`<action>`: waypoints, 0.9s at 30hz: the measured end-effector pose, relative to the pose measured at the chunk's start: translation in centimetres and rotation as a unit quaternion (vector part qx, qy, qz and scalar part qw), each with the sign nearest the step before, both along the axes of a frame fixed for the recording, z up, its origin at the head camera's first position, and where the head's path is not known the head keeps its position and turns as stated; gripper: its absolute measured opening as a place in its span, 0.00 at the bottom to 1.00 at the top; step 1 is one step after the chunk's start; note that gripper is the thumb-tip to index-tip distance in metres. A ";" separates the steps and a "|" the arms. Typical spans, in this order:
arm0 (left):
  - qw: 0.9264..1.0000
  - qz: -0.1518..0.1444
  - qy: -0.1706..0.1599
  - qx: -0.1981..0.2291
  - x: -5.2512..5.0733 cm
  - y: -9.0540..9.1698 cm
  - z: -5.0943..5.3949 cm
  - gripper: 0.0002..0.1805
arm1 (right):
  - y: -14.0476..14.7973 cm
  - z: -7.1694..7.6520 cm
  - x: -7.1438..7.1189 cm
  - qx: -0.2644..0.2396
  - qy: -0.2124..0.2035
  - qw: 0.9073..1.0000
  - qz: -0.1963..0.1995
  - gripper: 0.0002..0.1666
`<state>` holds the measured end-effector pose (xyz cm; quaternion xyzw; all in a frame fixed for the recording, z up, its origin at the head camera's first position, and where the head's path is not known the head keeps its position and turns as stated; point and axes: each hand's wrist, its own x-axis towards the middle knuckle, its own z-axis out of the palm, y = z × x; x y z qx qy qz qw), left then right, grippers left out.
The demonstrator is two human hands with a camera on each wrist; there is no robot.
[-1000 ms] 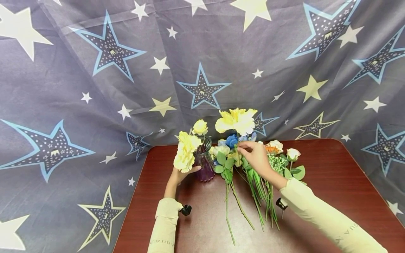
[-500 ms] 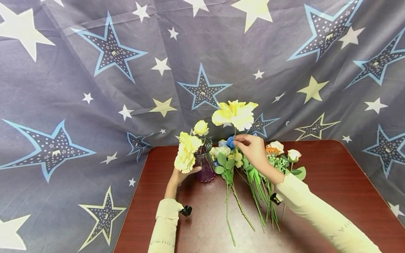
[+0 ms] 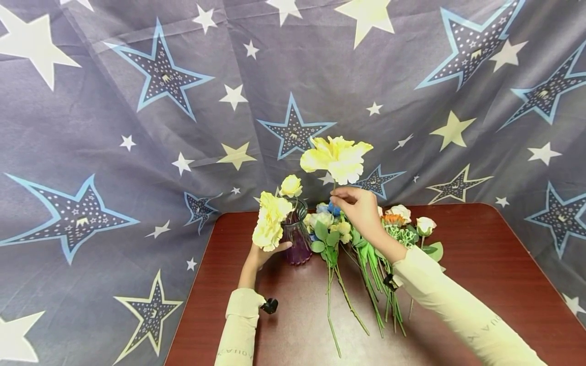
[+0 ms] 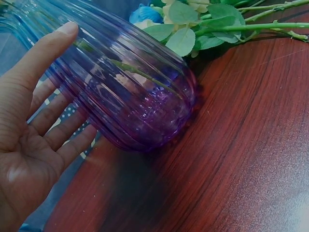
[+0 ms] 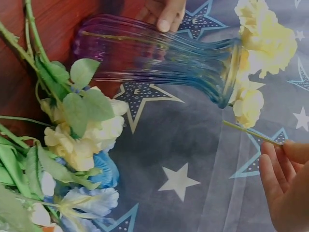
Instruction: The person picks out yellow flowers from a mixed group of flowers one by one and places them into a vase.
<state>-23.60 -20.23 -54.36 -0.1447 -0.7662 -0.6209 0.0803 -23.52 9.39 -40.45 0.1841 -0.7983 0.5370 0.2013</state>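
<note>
A ribbed glass vase [image 3: 297,246], purple at its base and bluish at the neck, stands upright on the table. My left hand [image 3: 262,255] holds its side, thumb in front and fingers behind in the left wrist view. A large yellow flower [image 3: 270,219] and a small yellow rose [image 3: 290,186] rise from the vase. To the right, my right hand [image 3: 360,207] pinches the stem of another big yellow flower [image 3: 338,158], raised above the table. In the right wrist view that stem's [image 5: 252,131] lower end is close to the vase's mouth; its bloom is out of that view.
A pile of artificial flowers lies right of the vase, with white blooms [image 3: 322,218], a blue bloom [image 5: 104,169], an orange one [image 3: 394,219] and a pale rose [image 3: 425,225]. Green stems [image 3: 332,310] stretch toward the front of the reddish-brown table [image 3: 485,284]. Behind hangs a star-patterned cloth [image 3: 256,51].
My right hand has lifted the big yellow flower and brought it left, nearer the vase. My left hand and the vase have stayed in place.
</note>
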 end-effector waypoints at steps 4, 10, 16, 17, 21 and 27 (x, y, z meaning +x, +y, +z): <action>1.000 -0.004 0.010 -0.001 0.0 0.0 -0.1 0.59 | -0.4 0.5 0.0 0.001 0.007 1.000 0.004 0.07; 1.000 -0.003 0.017 -0.006 -0.6 -0.1 -0.9 0.59 | -0.7 0.7 -0.2 -0.005 0.011 1.000 0.010 0.07; 1.000 0.013 0.017 -0.006 -1.5 -0.4 -2.5 0.62 | -1.0 1.1 -0.2 -0.005 0.010 1.000 0.009 0.08; 1.000 0.013 0.015 -0.004 -1.5 -0.4 -2.6 0.62 | -1.1 1.1 -0.2 -0.005 0.010 1.000 0.008 0.07; 1.000 0.010 0.010 0.006 -1.6 -0.4 -2.6 0.61 | -1.5 1.3 -0.3 -0.014 0.005 1.000 0.014 0.08; 1.000 0.007 0.018 0.007 -1.6 -0.4 -2.6 0.61 | -2.1 2.7 0.7 -0.034 -0.017 0.999 0.022 0.13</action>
